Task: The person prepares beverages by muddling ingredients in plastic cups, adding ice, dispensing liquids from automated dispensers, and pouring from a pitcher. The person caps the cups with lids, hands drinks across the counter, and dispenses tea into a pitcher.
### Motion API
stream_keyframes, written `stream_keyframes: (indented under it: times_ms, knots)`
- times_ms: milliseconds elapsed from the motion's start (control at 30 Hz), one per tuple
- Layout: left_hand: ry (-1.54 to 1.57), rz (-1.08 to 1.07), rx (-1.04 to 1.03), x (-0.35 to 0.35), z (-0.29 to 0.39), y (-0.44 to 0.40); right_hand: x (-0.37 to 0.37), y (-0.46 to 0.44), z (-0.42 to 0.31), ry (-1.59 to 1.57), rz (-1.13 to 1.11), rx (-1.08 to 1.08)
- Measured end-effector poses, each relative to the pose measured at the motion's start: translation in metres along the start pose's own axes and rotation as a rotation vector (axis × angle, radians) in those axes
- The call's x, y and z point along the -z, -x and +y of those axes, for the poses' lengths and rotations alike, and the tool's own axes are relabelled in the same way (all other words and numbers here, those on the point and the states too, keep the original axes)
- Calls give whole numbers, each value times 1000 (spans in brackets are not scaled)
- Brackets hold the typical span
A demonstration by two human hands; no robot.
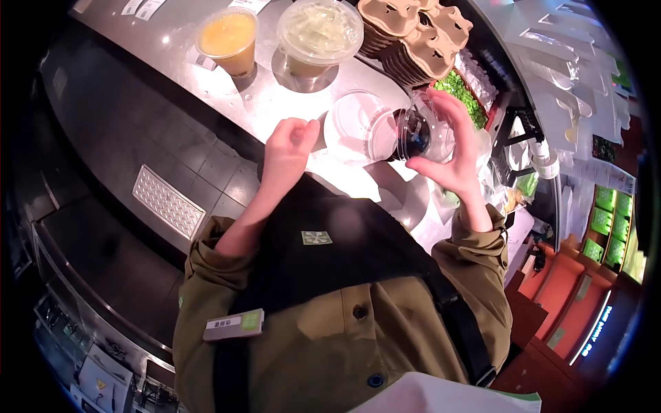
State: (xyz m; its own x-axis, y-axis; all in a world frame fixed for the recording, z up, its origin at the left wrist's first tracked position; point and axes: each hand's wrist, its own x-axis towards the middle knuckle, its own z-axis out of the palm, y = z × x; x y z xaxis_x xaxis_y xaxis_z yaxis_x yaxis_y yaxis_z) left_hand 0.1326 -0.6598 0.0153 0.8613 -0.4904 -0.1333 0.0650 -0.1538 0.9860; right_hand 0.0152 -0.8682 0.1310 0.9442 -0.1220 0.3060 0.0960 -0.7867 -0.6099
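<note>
My left hand (290,146) is beside the clear plastic cup (358,127), its fingers curled in and nothing visible in them. The cup lies tilted over the steel counter (265,103), its rim toward the right. My right hand (458,141) has its thumb and fingers spread around the edge of a clear round plastic lid (435,124), close to the cup's rim. Behind the lid a dark round thing shows through. Further back stand a cup with an orange drink (228,40) and a larger lidded cup with pale contents (319,34).
Stacked brown cardboard cup carriers (413,41) sit at the back edge. Beside them is a tray of green bits (460,96). A black stand (516,141) and clear plastic packaging (485,148) are at the right. White labels (143,7) lie on the far left of the counter.
</note>
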Motion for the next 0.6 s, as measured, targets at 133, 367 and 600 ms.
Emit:
stream_keyframes:
  times_ms: [133,367,600]
  knots:
    - [176,-162,64,-15,-4,-3,-8,-6,1,-30,52,-33]
    - [139,-76,49,-17,14,-8,-25,-11,5,60,-8,100]
    - [306,-179,228,-15,10,-11,-56,-25,11,101,-209,1]
